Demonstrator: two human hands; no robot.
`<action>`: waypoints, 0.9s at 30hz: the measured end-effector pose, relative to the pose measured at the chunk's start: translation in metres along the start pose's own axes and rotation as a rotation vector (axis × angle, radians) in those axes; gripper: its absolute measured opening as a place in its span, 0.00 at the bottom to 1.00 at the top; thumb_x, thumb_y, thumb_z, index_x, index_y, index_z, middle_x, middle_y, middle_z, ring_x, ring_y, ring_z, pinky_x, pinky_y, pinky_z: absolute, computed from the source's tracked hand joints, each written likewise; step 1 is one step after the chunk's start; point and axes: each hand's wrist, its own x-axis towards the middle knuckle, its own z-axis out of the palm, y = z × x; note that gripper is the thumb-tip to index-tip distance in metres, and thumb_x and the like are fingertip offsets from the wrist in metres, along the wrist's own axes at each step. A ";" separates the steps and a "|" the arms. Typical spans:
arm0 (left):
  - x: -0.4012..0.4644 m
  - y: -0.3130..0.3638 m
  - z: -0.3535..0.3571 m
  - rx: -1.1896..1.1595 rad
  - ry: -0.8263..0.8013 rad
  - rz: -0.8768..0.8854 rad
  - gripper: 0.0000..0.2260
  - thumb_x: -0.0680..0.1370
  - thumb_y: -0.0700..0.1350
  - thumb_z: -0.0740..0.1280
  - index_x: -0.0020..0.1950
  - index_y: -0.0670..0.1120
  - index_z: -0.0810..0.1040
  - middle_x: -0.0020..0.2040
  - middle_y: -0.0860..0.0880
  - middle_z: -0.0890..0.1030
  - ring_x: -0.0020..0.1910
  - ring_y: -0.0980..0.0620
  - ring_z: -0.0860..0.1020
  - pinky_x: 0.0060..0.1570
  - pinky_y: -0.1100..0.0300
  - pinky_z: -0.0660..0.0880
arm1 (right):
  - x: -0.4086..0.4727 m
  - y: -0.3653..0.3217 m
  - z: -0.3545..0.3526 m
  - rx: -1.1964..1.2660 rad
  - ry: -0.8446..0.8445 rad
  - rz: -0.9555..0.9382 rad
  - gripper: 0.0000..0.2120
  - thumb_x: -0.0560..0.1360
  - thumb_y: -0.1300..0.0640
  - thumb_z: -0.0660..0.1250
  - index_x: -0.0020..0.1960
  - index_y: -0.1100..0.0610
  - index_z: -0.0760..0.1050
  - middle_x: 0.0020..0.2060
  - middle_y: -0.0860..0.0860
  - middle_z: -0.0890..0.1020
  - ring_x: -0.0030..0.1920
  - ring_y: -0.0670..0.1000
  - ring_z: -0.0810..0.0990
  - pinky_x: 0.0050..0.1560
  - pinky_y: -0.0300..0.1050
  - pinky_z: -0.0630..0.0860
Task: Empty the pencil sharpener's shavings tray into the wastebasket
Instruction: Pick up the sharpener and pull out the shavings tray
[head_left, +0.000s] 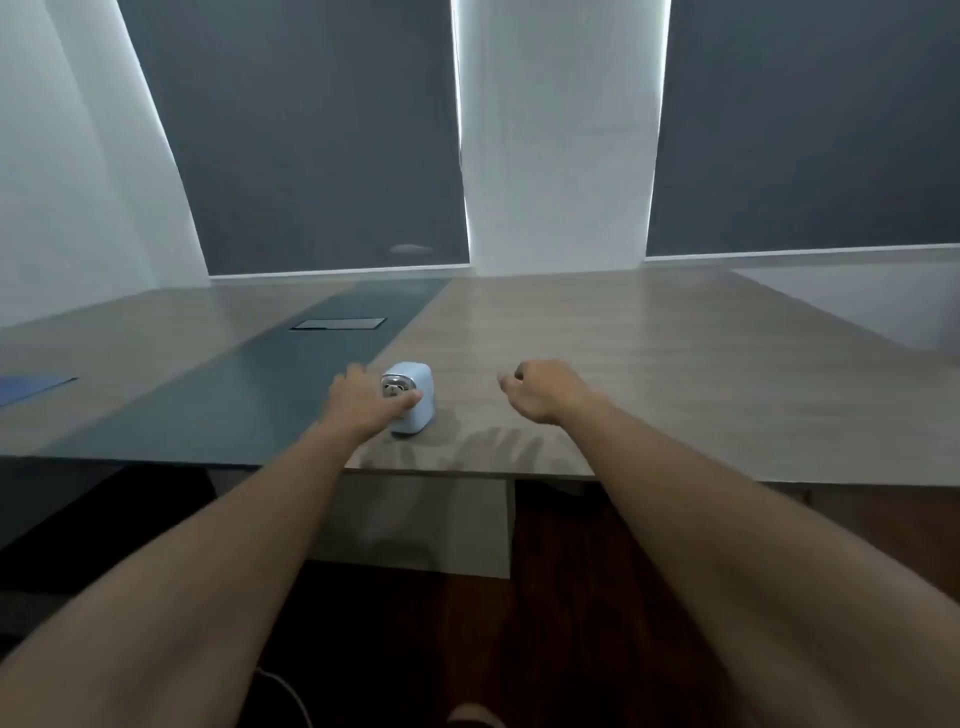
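Observation:
A small light-blue pencil sharpener (414, 395) with a round metal front stands upright on the wooden table (649, 374), near its front edge. My left hand (363, 402) is wrapped around the sharpener's left side, with the thumb across its front and the fingers behind it. My right hand (543, 389) hovers over the table to the right of the sharpener, apart from it, its fingers loosely curled and holding nothing. The shavings tray cannot be made out as a separate part. No wastebasket is in view.
A dark grey strip (291, 384) runs down the table, with a rectangular cable hatch (338, 324) in it. A blue mat (31, 387) lies at the far left. Dark blinds and white wall panels stand behind the table. A white cable (291, 691) lies on the dark floor below.

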 end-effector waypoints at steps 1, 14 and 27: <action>0.001 -0.002 0.006 -0.015 0.003 -0.014 0.41 0.70 0.57 0.74 0.74 0.36 0.64 0.72 0.38 0.70 0.72 0.39 0.67 0.66 0.50 0.66 | 0.003 -0.001 0.005 0.027 -0.012 0.002 0.29 0.81 0.42 0.49 0.68 0.62 0.74 0.65 0.63 0.78 0.68 0.64 0.71 0.67 0.56 0.70; 0.026 0.004 0.047 -0.214 0.157 -0.166 0.28 0.67 0.51 0.77 0.62 0.41 0.75 0.61 0.41 0.80 0.60 0.40 0.78 0.57 0.52 0.74 | 0.028 0.005 0.035 0.234 0.088 -0.024 0.22 0.79 0.45 0.52 0.44 0.60 0.77 0.50 0.61 0.83 0.58 0.62 0.76 0.55 0.51 0.74; 0.005 0.058 0.064 -0.938 -0.332 -0.269 0.13 0.79 0.46 0.66 0.60 0.41 0.74 0.50 0.39 0.81 0.41 0.43 0.80 0.37 0.51 0.81 | -0.003 0.014 0.008 0.865 -0.201 0.286 0.36 0.74 0.28 0.55 0.63 0.58 0.74 0.57 0.58 0.81 0.43 0.53 0.78 0.44 0.46 0.76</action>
